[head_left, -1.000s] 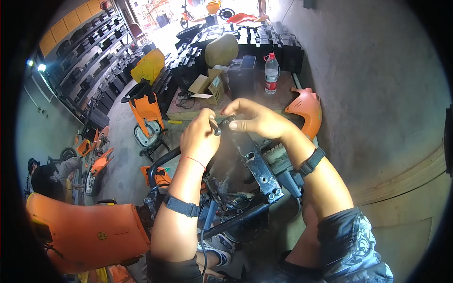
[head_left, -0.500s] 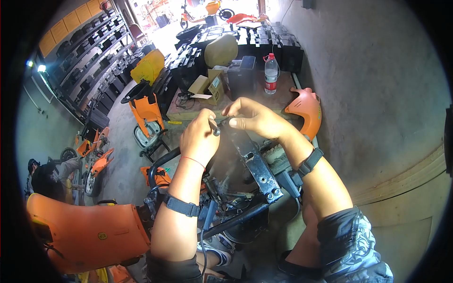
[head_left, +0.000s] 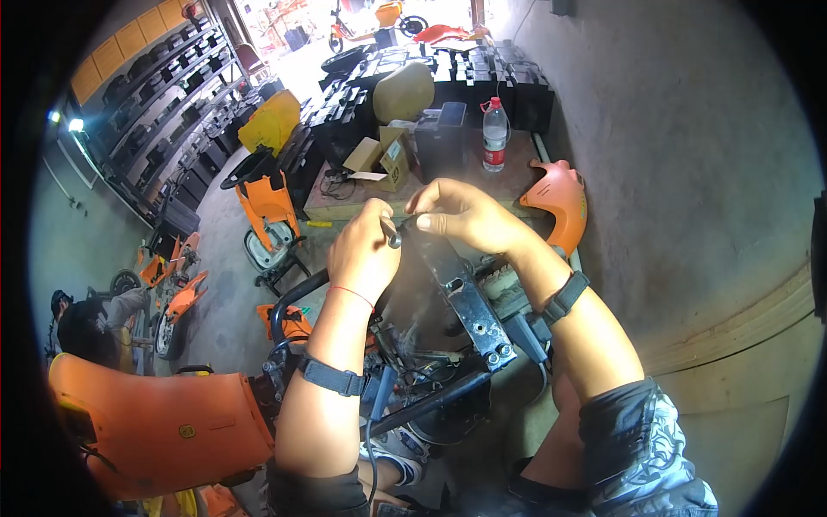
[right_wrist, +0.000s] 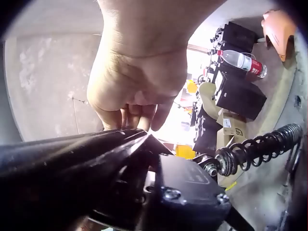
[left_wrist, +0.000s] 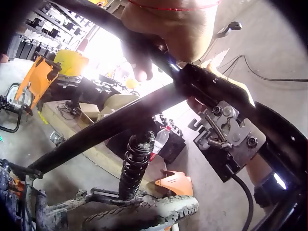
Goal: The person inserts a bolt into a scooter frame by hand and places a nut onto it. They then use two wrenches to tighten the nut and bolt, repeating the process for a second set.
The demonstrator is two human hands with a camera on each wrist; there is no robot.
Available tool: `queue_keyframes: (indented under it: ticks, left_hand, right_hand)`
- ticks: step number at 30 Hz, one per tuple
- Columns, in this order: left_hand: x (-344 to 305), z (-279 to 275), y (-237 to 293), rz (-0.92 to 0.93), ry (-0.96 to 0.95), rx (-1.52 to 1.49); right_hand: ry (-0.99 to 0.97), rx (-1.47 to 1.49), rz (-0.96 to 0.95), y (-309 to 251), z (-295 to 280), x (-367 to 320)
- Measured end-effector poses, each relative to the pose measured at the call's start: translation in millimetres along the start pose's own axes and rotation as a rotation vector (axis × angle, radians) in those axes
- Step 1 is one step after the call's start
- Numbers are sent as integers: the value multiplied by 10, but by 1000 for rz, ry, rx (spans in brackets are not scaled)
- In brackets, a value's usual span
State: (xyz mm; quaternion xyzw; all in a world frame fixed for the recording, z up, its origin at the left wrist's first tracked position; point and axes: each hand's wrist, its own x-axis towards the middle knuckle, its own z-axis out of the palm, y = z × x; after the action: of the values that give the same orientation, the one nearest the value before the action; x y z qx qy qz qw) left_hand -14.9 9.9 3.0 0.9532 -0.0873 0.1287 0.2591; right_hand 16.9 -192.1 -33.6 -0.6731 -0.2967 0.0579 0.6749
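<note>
My left hand (head_left: 366, 246) grips a dark metal rod-shaped tool (head_left: 392, 233) with a round, socket-like end, close beside the top end of a black metal frame (head_left: 469, 306). Opposite it, my right hand (head_left: 469, 220) curls its fingers over that same end, thumb laid along the near side. What sits between thumb and fingertips is hidden. In the left wrist view the tool's end (left_wrist: 231, 30) sticks out past the left hand (left_wrist: 168, 33). From below, a latch with a spring (left_wrist: 228, 130) shows on the frame. The right hand (right_wrist: 139, 86) reaches down behind the frame's edge in the right wrist view.
An orange body panel (head_left: 172, 422) lies at the left. Ahead, a low platform (head_left: 345, 202) carries a cardboard box (head_left: 392, 159), a black box (head_left: 441, 138) and a water bottle (head_left: 494, 138). An orange fender (head_left: 560, 202) leans near the right wall. A person (head_left: 86, 323) is at far left.
My right hand has shifted very slightly left, its thumb now covering more of the frame's end. The left hand and its tool stay almost still.
</note>
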Motion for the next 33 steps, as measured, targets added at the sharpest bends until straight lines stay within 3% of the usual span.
queue_keyframes:
  ticks: [4,6,13,16,18,33]
  left_hand:
    - [7,6,10,-20,-4,6]
    - [0,8,2,-10,1,0]
    - [6,8,8,-12,4,1]
    - [4,7,-7,1,-2,-5]
    - [9,4,1,-7,-5,-5]
    - [7,1,5,-21,-5,-12]
  right_hand:
    - [13,-51,-46,-9,-18,9]
    - [51,39,69,5,6,1]
    - [-15,-23,40,-62,-1,6]
    - [97,93,67,-20,32,-7]
    - [59,58,-33,-23,15,7]
    - [62,-157,-35,-83,11,21]
